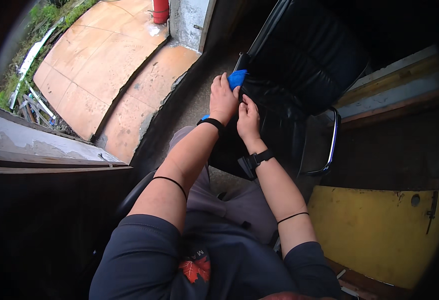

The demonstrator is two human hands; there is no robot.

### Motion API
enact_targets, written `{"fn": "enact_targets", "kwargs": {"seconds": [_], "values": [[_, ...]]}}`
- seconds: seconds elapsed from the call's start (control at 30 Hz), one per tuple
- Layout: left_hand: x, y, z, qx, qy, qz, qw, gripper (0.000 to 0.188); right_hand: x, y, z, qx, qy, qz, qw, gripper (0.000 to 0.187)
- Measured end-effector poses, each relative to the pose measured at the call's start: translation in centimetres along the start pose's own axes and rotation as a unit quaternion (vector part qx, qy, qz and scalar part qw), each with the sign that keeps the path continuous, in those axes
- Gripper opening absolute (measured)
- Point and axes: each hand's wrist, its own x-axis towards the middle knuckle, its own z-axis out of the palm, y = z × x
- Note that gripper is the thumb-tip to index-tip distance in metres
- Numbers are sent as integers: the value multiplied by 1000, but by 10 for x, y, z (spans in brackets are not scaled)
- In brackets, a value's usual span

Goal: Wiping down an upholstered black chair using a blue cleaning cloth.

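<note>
A bright blue cloth is bunched under the fingers of my left hand, against the side of a black office chair with smooth, leather-like padding. My left fingers are bent over the cloth and closed on it. Just to the right and slightly nearer, my right hand has its fingers drawn together by the chair's dark edge. What lies between those fingers is too dark and small to make out. The hands are close together, the right a little below the left.
The chair's chrome armrest curves out at right. A yellow board lies at lower right, below wooden planks. Beyond the doorway at left are tan paving slabs, with a red pipe beside a whitewashed post.
</note>
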Motion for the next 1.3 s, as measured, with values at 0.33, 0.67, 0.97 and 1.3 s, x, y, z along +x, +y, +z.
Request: {"fn": "enact_targets", "kwargs": {"seconds": [0.33, 0.67, 0.97, 1.3], "values": [[-51, -9, -15, -4, -79, -27, 997, 55, 44, -4, 11, -155, -75, -48, 984, 63], [4, 2, -9, 1, -211, -69, 975, 46, 98, -19, 22, -205, -85, 18, 975, 63], [46, 4, 24, -16, -234, -72, 969, 36, 156, -4, 29, -205, -37, 12, 978, 74], [84, 5, 42, -34, -216, -59, 974, 32, 190, -20, 35, -232, -16, 35, 972, 72]]}}
